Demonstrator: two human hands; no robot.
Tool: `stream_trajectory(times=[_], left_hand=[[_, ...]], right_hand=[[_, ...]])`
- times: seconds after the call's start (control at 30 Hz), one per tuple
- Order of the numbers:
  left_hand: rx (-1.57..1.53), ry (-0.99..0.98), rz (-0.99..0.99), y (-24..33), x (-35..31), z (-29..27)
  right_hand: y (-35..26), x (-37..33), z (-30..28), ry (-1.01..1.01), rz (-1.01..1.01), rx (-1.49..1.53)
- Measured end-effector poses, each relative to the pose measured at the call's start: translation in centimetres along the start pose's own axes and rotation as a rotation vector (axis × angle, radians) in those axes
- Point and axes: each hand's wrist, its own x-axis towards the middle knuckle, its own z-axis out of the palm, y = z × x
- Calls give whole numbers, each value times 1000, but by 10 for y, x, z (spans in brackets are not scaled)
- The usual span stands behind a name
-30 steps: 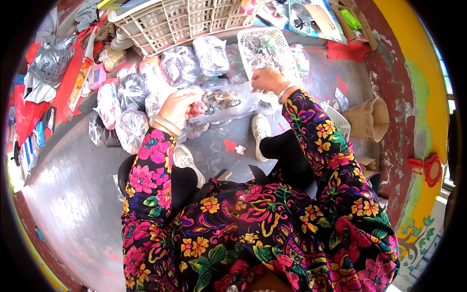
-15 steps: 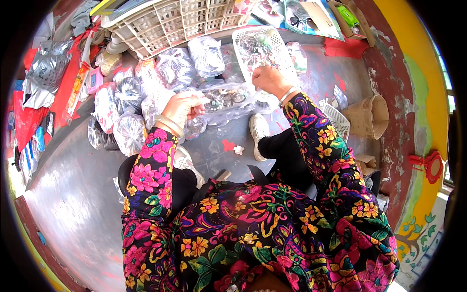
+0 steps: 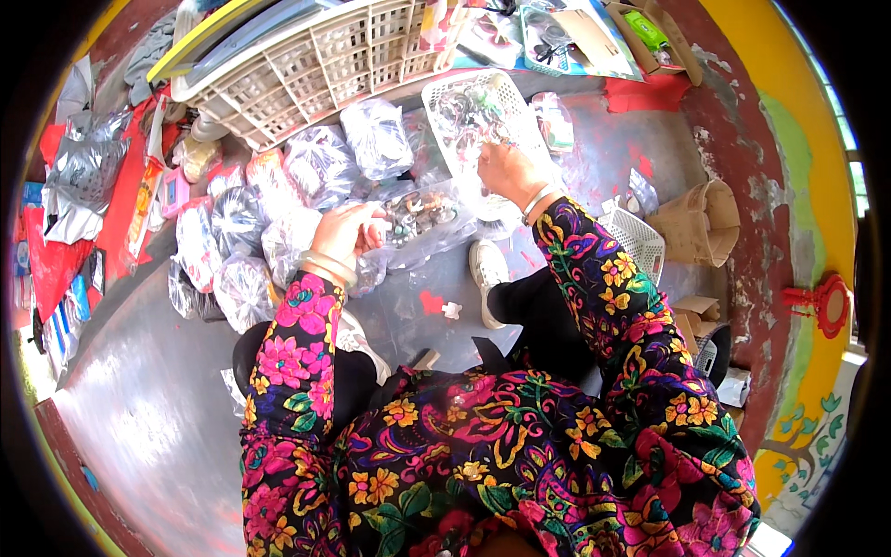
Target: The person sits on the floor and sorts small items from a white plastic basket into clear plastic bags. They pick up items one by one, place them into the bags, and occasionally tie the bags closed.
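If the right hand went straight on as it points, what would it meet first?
Probably the small items in the white basket ahead of the right hand, though depth is unclear.

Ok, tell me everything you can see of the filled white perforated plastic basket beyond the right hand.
The white, oblong basket, apparently plastic, has small holes through its walls. It sits open side up, right of a clear-bagged bundle, holding small items too jumbled to name. The right hand overlaps its near end in view; whether they touch is unclear.
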Motion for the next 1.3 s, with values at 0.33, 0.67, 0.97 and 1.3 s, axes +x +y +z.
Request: stream_trajectory(times=[0.33, 0.67, 0.97, 1.3], left_hand=[[-170, -81, -32, 2, -4, 2], [-99, -56, -66, 10, -9, 18], [-91, -54, -75, 12, -12, 15], [-74, -78, -78, 14, -14, 19]], right_hand=[[1, -8, -52, -402, 51, 672], [109, 82, 27, 91, 243, 592], [84, 134, 34, 164, 622, 1052], [129, 148, 79, 115, 144, 436]])
